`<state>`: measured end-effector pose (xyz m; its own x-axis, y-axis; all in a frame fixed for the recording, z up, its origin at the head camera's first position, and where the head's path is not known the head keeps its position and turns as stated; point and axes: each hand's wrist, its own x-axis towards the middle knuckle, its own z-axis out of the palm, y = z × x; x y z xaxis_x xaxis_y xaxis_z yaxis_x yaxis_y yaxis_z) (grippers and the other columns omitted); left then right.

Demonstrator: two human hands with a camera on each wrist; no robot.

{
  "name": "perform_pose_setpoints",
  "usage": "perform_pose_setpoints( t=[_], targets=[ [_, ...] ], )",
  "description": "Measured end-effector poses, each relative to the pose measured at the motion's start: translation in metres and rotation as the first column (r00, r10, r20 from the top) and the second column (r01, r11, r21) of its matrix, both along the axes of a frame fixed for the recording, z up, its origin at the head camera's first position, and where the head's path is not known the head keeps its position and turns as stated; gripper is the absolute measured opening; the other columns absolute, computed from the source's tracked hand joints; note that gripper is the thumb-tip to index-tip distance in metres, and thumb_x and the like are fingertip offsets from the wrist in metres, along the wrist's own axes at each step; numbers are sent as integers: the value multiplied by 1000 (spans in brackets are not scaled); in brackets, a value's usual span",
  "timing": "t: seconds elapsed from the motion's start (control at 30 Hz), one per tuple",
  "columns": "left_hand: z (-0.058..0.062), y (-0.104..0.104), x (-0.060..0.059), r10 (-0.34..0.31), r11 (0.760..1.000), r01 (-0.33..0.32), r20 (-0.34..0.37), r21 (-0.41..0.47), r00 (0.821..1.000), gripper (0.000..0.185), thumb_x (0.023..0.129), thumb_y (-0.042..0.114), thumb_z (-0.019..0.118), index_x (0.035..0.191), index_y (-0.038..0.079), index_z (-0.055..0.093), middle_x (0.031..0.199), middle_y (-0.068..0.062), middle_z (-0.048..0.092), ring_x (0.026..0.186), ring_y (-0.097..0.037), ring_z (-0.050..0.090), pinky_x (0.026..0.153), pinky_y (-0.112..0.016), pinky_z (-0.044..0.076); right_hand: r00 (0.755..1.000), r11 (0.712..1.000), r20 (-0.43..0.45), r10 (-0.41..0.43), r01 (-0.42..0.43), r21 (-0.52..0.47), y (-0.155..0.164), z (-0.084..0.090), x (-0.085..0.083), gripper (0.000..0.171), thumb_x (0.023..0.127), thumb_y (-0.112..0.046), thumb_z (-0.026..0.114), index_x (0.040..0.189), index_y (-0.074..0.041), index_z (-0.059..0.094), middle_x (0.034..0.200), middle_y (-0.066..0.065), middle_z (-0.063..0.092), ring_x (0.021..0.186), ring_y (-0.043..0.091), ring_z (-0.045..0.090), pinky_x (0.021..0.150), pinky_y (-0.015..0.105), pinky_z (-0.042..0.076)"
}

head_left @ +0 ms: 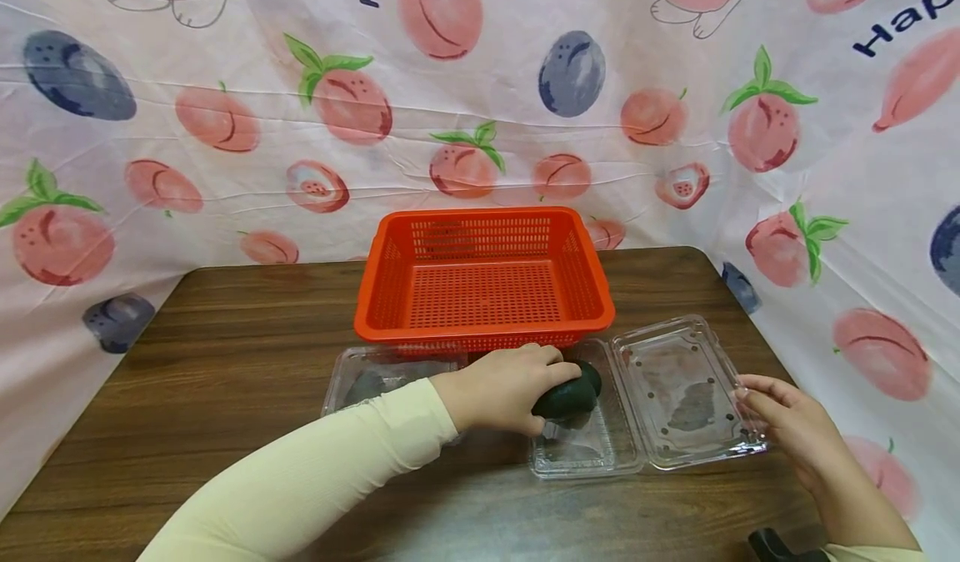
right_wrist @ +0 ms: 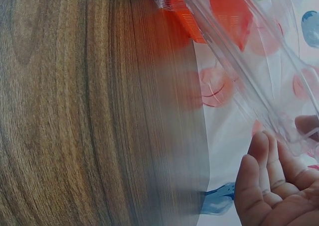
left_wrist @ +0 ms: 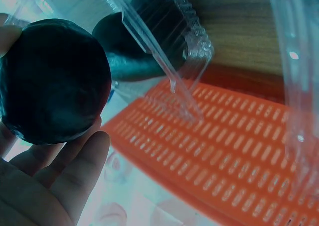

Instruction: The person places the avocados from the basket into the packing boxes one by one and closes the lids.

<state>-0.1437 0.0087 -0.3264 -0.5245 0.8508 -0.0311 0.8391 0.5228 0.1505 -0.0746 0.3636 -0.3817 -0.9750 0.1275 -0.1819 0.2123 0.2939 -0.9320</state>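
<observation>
My left hand [head_left: 506, 388] holds a dark green avocado [head_left: 564, 400] low over the base of a clear plastic clamshell box [head_left: 588, 460]. The wrist view from the left shows the fingers and thumb around this avocado [left_wrist: 55, 81]. Just behind it is a second dark avocado [left_wrist: 144, 42], seen through clear plastic. At the right, the thumb and fingers of my right hand [head_left: 783, 420] pinch the outer edge of the box's lid [head_left: 675, 362], which is folded out to the right. The right wrist view shows that lid edge [right_wrist: 259, 96] between thumb and fingers.
Behind the boxes stands an orange-red slotted basket [head_left: 483, 328]. Another clear plastic box [head_left: 341, 370] sits to the left, partly hidden by my left sleeve, with a dark patch I cannot identify. A fruit-print cloth [head_left: 495, 62] hangs around the wooden table [head_left: 187, 362].
</observation>
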Motion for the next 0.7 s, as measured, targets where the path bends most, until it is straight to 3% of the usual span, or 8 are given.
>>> perform_pose_setpoints(
  t=[0.47,0.7],
  targets=[
    [-12,16,1,-8,995,11,31,-95,999,67,76,28,80,136,21,52,120,-3,57,101,-16,55,82,-28,50,997,994,66,30,-22,-110,3,2,0,25,100,-15,51,93,-36,62,86,-16,65,79,1,62,67,22,51],
    [-16,23,3,-15,991,19,34,-132,999,68,77,28,79,138,22,51,126,-2,56,107,-16,55,84,-30,50,999,986,32,43,-37,-163,5,-1,-1,28,100,-12,49,93,-35,63,88,-16,66,82,-2,62,70,19,51]
  ],
)
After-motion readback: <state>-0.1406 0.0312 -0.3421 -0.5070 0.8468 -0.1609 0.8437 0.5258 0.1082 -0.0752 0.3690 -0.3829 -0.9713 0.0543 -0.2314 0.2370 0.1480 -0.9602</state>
